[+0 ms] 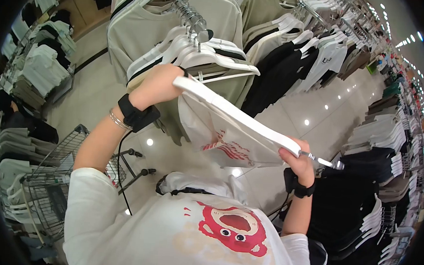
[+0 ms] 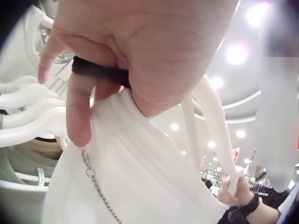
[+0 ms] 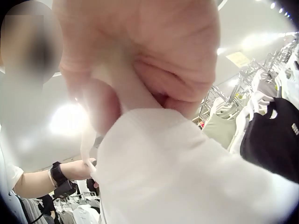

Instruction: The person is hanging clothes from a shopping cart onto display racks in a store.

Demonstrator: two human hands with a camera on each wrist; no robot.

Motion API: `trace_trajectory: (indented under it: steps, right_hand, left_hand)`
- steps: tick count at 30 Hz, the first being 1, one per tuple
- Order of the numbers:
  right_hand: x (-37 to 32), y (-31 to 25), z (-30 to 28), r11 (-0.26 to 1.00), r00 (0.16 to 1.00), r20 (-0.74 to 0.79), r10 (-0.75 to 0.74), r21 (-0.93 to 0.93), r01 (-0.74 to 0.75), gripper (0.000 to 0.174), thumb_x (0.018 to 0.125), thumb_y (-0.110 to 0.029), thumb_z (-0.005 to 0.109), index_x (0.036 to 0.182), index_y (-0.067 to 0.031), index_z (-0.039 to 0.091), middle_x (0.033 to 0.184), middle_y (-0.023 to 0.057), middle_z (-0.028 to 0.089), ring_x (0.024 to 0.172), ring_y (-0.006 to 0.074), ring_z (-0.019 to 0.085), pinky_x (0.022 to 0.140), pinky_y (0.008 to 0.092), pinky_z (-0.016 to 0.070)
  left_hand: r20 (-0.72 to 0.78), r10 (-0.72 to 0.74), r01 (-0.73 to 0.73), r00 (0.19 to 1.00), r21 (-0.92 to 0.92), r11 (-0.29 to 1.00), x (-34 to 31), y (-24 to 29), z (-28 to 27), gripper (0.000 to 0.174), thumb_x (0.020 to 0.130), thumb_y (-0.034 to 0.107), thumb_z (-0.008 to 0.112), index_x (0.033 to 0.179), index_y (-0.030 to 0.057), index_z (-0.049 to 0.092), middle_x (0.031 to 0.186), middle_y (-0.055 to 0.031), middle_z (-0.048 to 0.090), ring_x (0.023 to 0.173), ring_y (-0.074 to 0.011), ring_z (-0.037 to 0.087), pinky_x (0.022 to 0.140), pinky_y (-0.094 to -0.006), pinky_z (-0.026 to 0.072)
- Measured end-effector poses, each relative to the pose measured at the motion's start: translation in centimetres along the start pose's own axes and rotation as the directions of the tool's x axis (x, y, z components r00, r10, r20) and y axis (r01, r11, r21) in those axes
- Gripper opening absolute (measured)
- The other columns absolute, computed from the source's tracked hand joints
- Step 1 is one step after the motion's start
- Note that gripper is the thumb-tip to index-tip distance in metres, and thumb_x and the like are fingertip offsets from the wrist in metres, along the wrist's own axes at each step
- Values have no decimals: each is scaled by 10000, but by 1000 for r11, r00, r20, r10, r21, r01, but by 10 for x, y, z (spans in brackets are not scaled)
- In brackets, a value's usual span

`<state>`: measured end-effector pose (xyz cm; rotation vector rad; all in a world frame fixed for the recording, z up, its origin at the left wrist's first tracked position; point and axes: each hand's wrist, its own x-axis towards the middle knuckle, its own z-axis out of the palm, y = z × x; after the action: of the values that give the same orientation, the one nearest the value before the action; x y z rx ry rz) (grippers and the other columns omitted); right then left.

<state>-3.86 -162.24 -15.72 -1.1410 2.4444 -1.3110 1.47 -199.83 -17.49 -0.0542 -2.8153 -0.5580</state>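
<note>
Left hand [image 1: 159, 83] curled round white hanger [image 1: 237, 116] end; right hand [image 1: 298, 159] gripping hook end, white T-shirt [image 1: 212, 132] draped

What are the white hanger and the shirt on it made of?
The hanger is probably plastic: smooth and evenly white. Its hook looks like shiny metal. The T-shirt is soft thin fabric, maybe cotton, since it drapes and folds.

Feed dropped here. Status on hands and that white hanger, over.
Left hand grips white hanger at upper end, right hand at hook end. Hanger tilted, printed shirt on it. Crowded rack close behind.
</note>
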Motion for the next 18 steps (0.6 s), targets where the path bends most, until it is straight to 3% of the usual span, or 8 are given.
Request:
trace_trajectory:
  steps: [1,4,8,10,12,14,17,18]
  right_hand:
    - [0,-2,-2,991,992,35,121,48,-122,225,755,-123,660,921,28,643,656,65,614,557,108,528,518,251,411]
    - [-1,6,-9,957,962,86,260,113,-269,189,768,-137,668,860,27,649,563,36,553,504,85,479,472,250,373]
    - [-3,12,-15,939,948,131,290,150,-308,181,793,-152,660,844,21,650,522,13,508,460,71,431,424,245,325]
    - [-4,12,-22,949,957,145,252,155,-274,184,798,-159,661,842,19,649,516,9,500,454,68,424,415,242,317]
    - [-6,12,-29,933,946,190,263,200,-300,196,800,-173,668,839,18,643,516,1,488,457,69,428,422,235,317]
    - [-4,10,-33,924,935,183,303,183,-335,203,798,-181,673,838,15,644,519,-3,485,456,69,426,426,233,318]
    - [-4,7,-30,905,911,125,393,121,-407,215,792,-196,681,838,11,645,526,-9,486,457,67,423,431,228,319]
    - [-1,6,-30,891,895,79,440,82,-446,220,789,-202,686,837,9,645,532,-11,489,458,65,422,434,226,319]
  left_hand:
    - [-129,63,-98,990,-285,953,-1,-10,12,141,706,152,613,685,18,650,676,-189,598,642,-351,586,589,-387,470]
    - [-121,111,-121,986,-80,989,-8,-16,21,121,708,125,612,686,15,656,648,-196,580,601,-350,576,564,-390,458]
    - [20,25,-17,999,-346,938,-14,0,3,110,700,101,621,731,6,667,640,-205,567,549,-335,555,532,-371,439]
    - [-19,65,-67,998,-126,990,-17,10,-2,137,707,81,607,799,20,689,652,-196,583,560,-315,568,544,-348,446]
    - [29,45,-31,999,-375,926,-17,17,-4,232,675,-55,530,850,-5,672,823,-127,675,707,-217,612,690,-274,472]
    - [53,92,-48,994,-556,830,-15,16,-3,231,670,-60,511,835,-12,665,875,-118,680,734,-251,617,717,-288,479]
    - [-100,55,-60,993,-44,997,-14,37,2,267,676,-47,501,836,58,688,903,-49,684,817,-251,631,953,-441,391]
    - [-108,52,-57,993,-46,997,-13,38,3,267,676,-47,501,836,58,688,903,-49,684,817,-251,631,953,-441,391]
